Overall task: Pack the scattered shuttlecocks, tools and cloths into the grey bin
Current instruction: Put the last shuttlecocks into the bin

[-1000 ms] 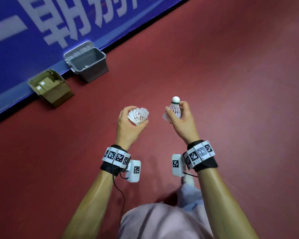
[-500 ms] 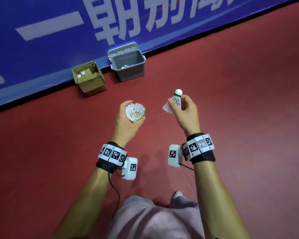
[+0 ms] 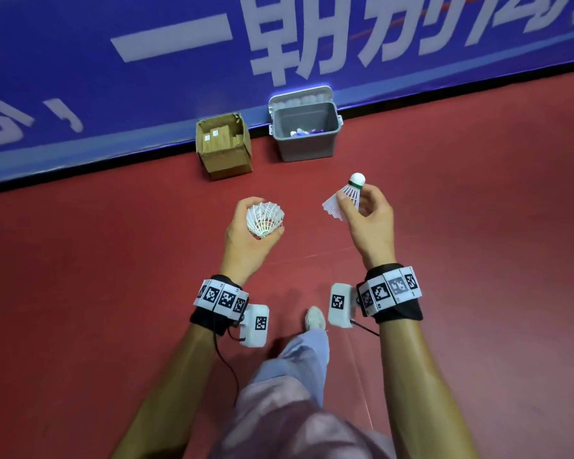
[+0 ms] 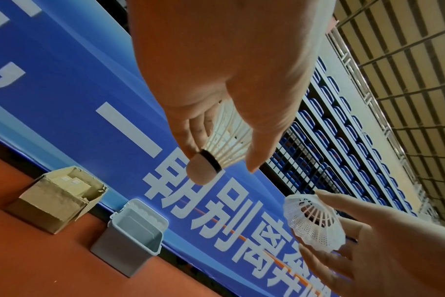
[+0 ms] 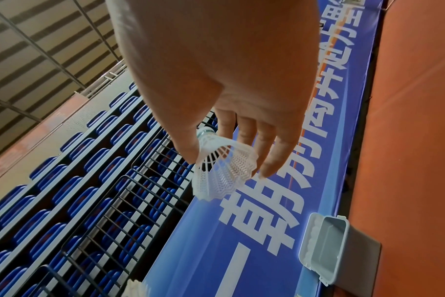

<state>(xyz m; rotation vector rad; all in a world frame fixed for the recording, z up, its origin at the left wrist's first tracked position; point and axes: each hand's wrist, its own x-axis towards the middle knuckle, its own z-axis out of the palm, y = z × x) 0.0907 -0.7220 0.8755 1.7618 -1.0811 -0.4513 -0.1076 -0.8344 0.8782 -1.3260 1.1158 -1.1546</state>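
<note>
While the blue banner [image 3: 146, 94] with its big white characters fills the far side, the red floor [image 3: 478, 226] spreads out below it and carries everything else. Tiers of blue seats [image 4: 343, 120] rise behind the banner in the wrist views. Against the foot of the banner stands the grey bin [image 3: 307, 147], its lid [image 3: 300, 99] hinged back against the banner. A few small white and blue things [image 3: 304, 132] lie at its bottom, too small to name. Just beside the bin, on its left, sits an open cardboard box [image 3: 227, 160], close to it but not touching. Both hands are held in the air on the near side of the bin, well apart from it and from each other. The left hand [image 3: 246, 240] has its fingers and thumb curled round the skirt of a ribbed shuttlecock [image 3: 265, 218], whose open end faces up toward the head camera; the left wrist view shows its dark-banded cork pointing away past the fingertips. The right hand [image 3: 373, 226] pinches a mesh-skirted shuttlecock [image 3: 352, 192] between thumb and fingers just under its green-banded cork, which points up toward the bin, with the skirt sticking out to the left. A pale shoe [image 3: 314, 318] shows on the floor between the wrists.
</note>
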